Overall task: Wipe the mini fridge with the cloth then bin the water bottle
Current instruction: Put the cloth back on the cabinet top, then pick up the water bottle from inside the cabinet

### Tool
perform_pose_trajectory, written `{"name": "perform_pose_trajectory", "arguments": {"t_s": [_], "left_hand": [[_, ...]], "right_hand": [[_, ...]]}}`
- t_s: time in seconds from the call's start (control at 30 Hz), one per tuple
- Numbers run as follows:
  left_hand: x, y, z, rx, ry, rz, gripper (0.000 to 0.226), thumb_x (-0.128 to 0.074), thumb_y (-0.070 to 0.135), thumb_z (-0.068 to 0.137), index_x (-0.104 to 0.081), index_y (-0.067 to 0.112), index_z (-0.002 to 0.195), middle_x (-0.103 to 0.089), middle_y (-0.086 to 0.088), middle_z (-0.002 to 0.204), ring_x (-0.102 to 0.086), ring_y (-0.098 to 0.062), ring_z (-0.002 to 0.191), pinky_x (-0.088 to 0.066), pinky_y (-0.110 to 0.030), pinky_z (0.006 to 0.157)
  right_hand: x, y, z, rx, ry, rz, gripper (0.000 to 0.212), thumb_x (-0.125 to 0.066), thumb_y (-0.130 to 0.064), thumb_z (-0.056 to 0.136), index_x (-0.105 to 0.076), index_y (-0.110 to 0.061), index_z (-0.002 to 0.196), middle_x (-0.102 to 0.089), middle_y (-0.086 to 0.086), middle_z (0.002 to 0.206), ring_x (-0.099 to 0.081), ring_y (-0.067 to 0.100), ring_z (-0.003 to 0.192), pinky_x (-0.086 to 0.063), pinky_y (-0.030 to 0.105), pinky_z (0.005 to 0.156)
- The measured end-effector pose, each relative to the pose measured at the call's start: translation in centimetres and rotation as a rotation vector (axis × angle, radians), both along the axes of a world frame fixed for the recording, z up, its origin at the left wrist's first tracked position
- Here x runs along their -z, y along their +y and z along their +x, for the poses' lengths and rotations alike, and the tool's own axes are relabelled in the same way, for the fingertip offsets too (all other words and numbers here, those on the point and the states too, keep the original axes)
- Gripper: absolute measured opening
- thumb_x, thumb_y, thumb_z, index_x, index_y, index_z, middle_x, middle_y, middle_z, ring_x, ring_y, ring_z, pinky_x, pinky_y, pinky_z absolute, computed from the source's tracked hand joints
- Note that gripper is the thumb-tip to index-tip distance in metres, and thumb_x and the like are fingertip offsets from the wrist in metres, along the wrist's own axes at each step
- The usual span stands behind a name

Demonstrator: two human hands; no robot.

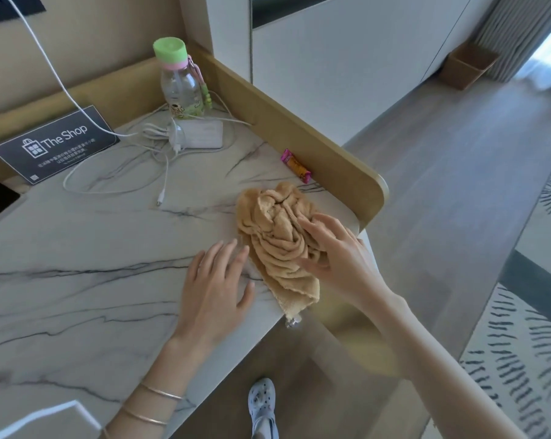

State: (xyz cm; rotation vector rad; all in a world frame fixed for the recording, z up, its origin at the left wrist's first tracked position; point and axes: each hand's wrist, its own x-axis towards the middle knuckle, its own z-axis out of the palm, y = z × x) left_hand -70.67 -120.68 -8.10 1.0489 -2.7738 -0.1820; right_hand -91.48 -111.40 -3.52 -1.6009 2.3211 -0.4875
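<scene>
Your right hand [334, 251] rests spread fingers on a crumpled tan terry cloth [280, 236] at the marble desk [78, 280] edge, gripping nothing. Your left hand [217, 280] lies flat, fingers wide, just beside it. Far beyond your fingers stands a clear plastic water bottle [179, 80], green-capped, seemingly nearly empty.

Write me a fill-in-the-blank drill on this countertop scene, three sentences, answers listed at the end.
1. The right hand rests on the crumpled tan ____.
2. The water bottle standing in the corner has a cap coloured ____.
3. The left hand lies flat on the marble counter, holding ____.

Missing words: cloth; green; nothing
</scene>
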Motion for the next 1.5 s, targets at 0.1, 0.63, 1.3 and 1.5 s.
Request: {"name": "perform_pose_trajectory", "arguments": {"t_s": [0.1, 0.63, 1.3, 1.5], "left_hand": [[-0.4, 3.0, 0.0, 0.002, -0.015, -0.01, 0.056, -0.039, 0.041, 0.09, -0.056, 0.009, 0.133, -0.056, -0.013, 0.137, -0.049, -0.03, 0.128, -0.032, -0.042, 0.106], [0.2, 21.0, -1.9, -0.006, 0.062, 0.003, 0.056, -0.038, 0.04, 0.09, -0.055, 0.011, 0.135, -0.055, -0.01, 0.137, -0.049, -0.028, 0.128, -0.044, -0.044, 0.1], [45.2, 18.1, -2.4, 0.033, -0.101, 0.085, 0.057, -0.038, 0.049, 0.087, -0.063, 0.015, 0.126, -0.064, -0.004, 0.126, -0.058, -0.022, 0.119, -0.045, -0.039, 0.1], [62.9, 15.3, -2.9, 0.008, -0.131, 0.061, 0.058, -0.042, 0.046, 0.084, -0.063, 0.009, 0.124, -0.066, -0.008, 0.121, -0.062, -0.027, 0.111, -0.052, -0.042, 0.092]], "right_hand": [[-0.5, 3.9, -0.1, 0.011, -0.03, -0.019, 0.06, -0.062, -0.042, 0.083, -0.037, -0.038, 0.137, -0.038, -0.002, 0.144, -0.044, 0.021, 0.125, -0.042, 0.046, 0.097], [1.1, 23.7, -2.0, -0.012, 0.003, -0.054, 0.056, -0.058, -0.045, 0.085, -0.04, -0.034, 0.137, -0.046, -0.006, 0.138, -0.048, 0.021, 0.12, -0.04, 0.041, 0.095], [50.3, 20.3, -2.6, 0.078, -0.2, 0.039, 0.058, -0.067, -0.034, 0.082, -0.043, -0.03, 0.134, -0.049, -0.01, 0.133, -0.051, 0.018, 0.117, -0.043, 0.036, 0.094], [68.7, 15.3, -4.2, 0.084, -0.249, 0.003, 0.064, -0.071, -0.034, 0.078, -0.043, -0.02, 0.134, -0.048, -0.003, 0.135, -0.049, 0.021, 0.119, -0.042, 0.034, 0.095]]}}
